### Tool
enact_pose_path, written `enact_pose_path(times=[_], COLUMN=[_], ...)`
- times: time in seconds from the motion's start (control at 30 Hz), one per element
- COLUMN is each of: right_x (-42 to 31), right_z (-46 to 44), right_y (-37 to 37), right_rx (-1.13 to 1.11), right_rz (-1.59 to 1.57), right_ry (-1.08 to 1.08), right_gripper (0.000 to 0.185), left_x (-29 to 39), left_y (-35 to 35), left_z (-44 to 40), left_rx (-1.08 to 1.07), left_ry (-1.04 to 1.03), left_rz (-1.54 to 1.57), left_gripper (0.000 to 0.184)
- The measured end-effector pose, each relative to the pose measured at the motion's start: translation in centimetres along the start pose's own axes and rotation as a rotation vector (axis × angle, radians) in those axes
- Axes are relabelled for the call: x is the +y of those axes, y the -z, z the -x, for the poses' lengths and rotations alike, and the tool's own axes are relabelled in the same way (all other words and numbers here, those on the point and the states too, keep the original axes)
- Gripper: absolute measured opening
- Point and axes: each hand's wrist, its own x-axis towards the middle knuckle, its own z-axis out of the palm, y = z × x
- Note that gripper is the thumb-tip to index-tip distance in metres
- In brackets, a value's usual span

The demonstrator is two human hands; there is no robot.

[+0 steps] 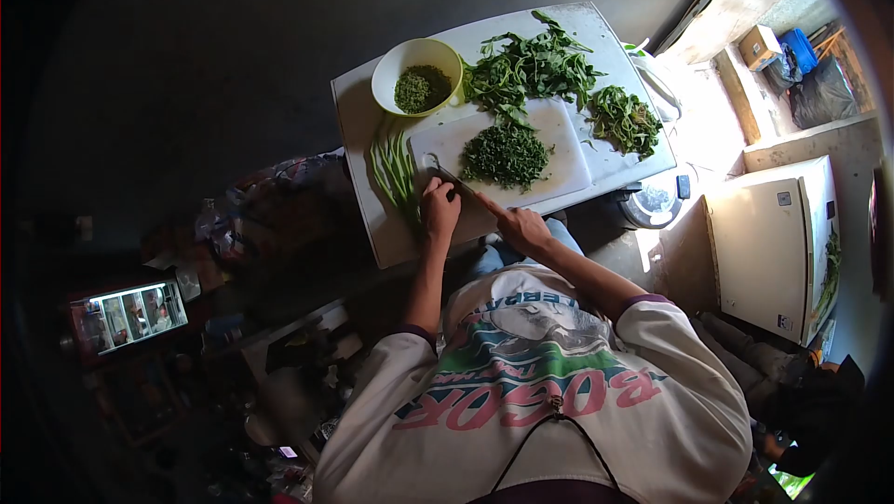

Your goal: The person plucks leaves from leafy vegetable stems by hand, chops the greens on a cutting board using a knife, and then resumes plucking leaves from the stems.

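Note:
My right hand point(524, 228) is closed round the handle of a knife point(456, 180), its blade pointing up and left over the white cutting board point(570, 155). At the board's lower left, my left hand point(440, 208) has its fingers bent close to the blade; what they hold, if anything, is hidden. Chopped greens point(506, 156) lie in a heap on the board, right of the blade. Long green beans or stalks point(394, 174) lie along the board's left side, close to my left hand.
On the white table point(358, 113), a bowl point(380, 85) holding chopped greens stands at the back left. Leafy greens point(535, 67) lie behind the board, with a smaller pile point(624, 120) at the right. A lidded pot point(652, 206) and a white fridge point(759, 243) stand right of the table.

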Motion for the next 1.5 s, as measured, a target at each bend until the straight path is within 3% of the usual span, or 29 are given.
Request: enact_pose_path(times=[0.17, 0.3, 0.47, 0.77, 1.07, 1.17, 1.23, 1.5], right_x=[-0.8, -1.9, -2.1, -0.8, -2.0, -0.8, 0.3, -1.3], right_z=[-1.9, -0.3, 1.9, -1.8, 1.8, 1.8, 0.9, -1.9], right_y=[-0.3, 2.3, 2.6, 0.4, 3.1, 1.5, -0.6, 1.4], right_rx=[0.202, 0.053, -0.115, 0.114, -0.09, -0.062, 0.143, 0.076], right_rz=[0.01, -0.029, -0.002, -0.102, -0.028, 0.01, 0.004, -0.036], right_ry=[0.124, 0.027, -0.056, 0.106, -0.023, 0.004, 0.131, 0.078], right_gripper=[0.081, 0.083, 0.085, 0.081, 0.086, 0.085, 0.083, 0.084], left_x=[-1.5, -0.8, -1.1, -1.3, -0.6, -0.7, -0.8, -2.0], left_y=[-0.3, 0.1, -0.4, -0.2, 0.2, 0.2, 0.2, -0.8], left_z=[-0.1, -0.3, 0.0, 0.0, -0.2, -0.1, -0.2, 0.1], left_rx=[-0.007, -0.041, 0.022, -0.003, 0.05, 0.039, 0.034, 0.058], left_ry=[-0.079, 0.009, -0.03, -0.071, -0.009, -0.015, -0.02, -0.076], left_rz=[-0.075, -0.053, 0.011, 0.0, 0.054, 0.034, 0.019, 0.02], left_gripper=[0.021, 0.024, 0.022, 0.021, 0.02, 0.02, 0.02, 0.027])
